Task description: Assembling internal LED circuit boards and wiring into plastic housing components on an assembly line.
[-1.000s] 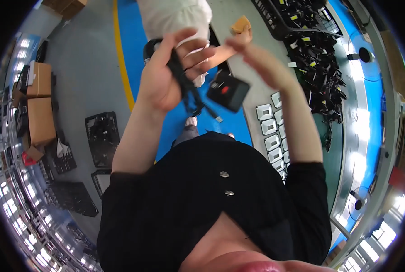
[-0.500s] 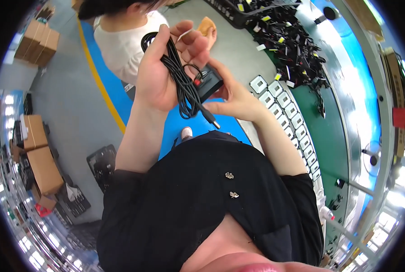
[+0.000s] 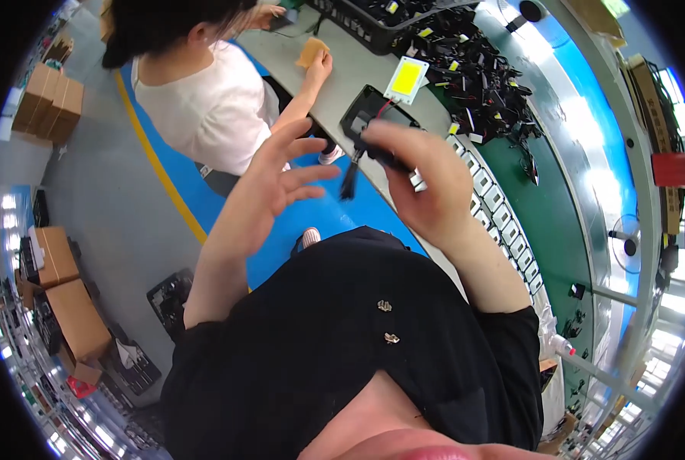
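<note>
My left hand is open, fingers spread, with nothing in it. Opposite it, my right hand has its fingers curled round a black cable bundle, partly hidden and smeared by motion. A blurred black cable end hangs below the fingertips. Just beyond them is a shallow black housing, in front of the worktable; whether the right hand touches it I cannot tell. A white LED panel with a yellow face sticks out past the housing, and a red wire runs between them.
A co-worker in a white top sits at the left of the grey worktable, one hand on a tan cloth. Black parts with cables are heaped at the far right. White square frames stand in rows along the right side.
My hands have parted; the left has let go of the cable coil and opened. My right hand has turned over. The yellow-faced panel has come into view beyond it.
</note>
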`<state>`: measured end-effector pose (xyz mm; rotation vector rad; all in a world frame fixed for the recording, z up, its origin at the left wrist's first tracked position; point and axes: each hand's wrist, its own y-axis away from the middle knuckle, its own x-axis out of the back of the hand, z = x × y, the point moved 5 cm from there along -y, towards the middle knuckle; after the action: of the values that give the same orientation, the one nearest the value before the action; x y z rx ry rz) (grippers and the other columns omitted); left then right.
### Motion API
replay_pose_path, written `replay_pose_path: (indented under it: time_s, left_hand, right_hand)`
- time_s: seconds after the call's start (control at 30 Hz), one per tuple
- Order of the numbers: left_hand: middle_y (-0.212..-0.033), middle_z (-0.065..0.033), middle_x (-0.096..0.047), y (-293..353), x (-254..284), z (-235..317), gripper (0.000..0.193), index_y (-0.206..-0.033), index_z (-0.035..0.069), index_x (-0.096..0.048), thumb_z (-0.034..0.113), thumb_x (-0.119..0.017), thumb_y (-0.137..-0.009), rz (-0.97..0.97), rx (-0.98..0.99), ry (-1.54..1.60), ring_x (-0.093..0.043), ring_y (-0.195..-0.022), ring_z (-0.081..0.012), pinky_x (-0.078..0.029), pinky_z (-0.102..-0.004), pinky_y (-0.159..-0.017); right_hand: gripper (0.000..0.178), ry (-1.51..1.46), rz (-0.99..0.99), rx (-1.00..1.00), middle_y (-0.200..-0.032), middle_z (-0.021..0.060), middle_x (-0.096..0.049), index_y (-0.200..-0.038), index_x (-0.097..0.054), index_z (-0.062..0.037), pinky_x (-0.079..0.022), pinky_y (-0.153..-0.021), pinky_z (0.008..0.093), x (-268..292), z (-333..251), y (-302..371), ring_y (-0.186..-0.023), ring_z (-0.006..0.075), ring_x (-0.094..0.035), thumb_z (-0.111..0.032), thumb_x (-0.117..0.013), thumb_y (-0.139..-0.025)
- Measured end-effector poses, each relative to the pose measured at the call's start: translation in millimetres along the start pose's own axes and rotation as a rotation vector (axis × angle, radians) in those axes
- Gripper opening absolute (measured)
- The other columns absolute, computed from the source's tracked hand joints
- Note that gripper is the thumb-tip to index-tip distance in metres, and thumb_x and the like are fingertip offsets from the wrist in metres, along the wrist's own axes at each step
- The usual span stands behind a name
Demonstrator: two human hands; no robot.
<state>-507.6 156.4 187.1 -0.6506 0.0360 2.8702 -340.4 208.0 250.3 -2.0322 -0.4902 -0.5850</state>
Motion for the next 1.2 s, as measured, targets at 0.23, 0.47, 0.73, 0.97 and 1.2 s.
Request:
replay_pose_path:
  time_s: [0.23,0.47,0.73,0.97,1.2]
  left_hand:
    - [-0.099,-0.0077,-0.061,-33,-9,-14,0.045,-0.127,0.005,-0.039,0.037,-0.037,-0.095,-0.109,0.13,0.303,-0.062,-0.084,-0.0183,-0.055,-0.0342,-0.059]
    - [-0.093,-0.0052,-0.061,-29,-22,1,0.04,-0.124,0.006,-0.045,0.034,-0.039,-0.096,-0.103,0.14,0.159,-0.063,-0.074,-0.0119,-0.05,-0.0247,-0.051]
    - [-0.086,-0.0026,-0.058,-23,-15,18,0.033,-0.114,0.004,-0.049,0.026,-0.05,-0.09,-0.145,0.107,0.022,-0.056,-0.065,-0.0091,-0.041,-0.0219,-0.048]
    - [-0.093,-0.0059,-0.056,-6,-17,17,0.053,-0.125,-0.001,-0.038,0.022,-0.057,-0.082,-0.147,0.065,0.015,-0.054,-0.073,-0.0106,-0.039,-0.0211,-0.058]
    - [-0.097,-0.008,-0.058,-1,-13,18,0.047,-0.126,0.0,-0.041,0.03,-0.038,-0.09,-0.021,0.122,0.021,-0.058,-0.081,-0.0135,-0.047,-0.0253,-0.067]
  right_hand:
    - [0.027,0.102,-0.134,0.483,-0.094,0.011,-0.062,-0.099,-0.061,-0.003,-0.051,-0.07,0.0316,-11,-34,3,-0.084,0.0231,-0.062,-0.01,-0.063,-0.072]
    - [0.04,-0.03,-0.12,0.293,-0.112,0.0207,-0.054,-0.095,-0.061,-0.0003,-0.048,-0.083,0.0423,21,-31,-3,-0.098,0.0376,-0.057,0.004,-0.052,-0.056]
    - [0.035,0.215,-0.406,0.281,-0.106,0.0091,-0.06,-0.104,-0.057,-0.0046,-0.046,-0.085,0.0373,-1,-33,-52,-0.107,0.0286,-0.054,0.003,-0.059,-0.07]
    - [0.028,0.282,-0.461,0.153,-0.099,0.0084,-0.06,-0.096,-0.058,-0.0059,-0.047,-0.079,0.0358,9,-31,-51,-0.096,0.0277,-0.057,0.0,-0.065,-0.07]
    - [0.019,0.363,-0.469,0.167,-0.091,0.0073,-0.059,-0.088,-0.056,-0.0058,-0.047,-0.073,0.0345,6,-33,-51,-0.088,0.026,-0.058,-0.002,-0.065,-0.071]
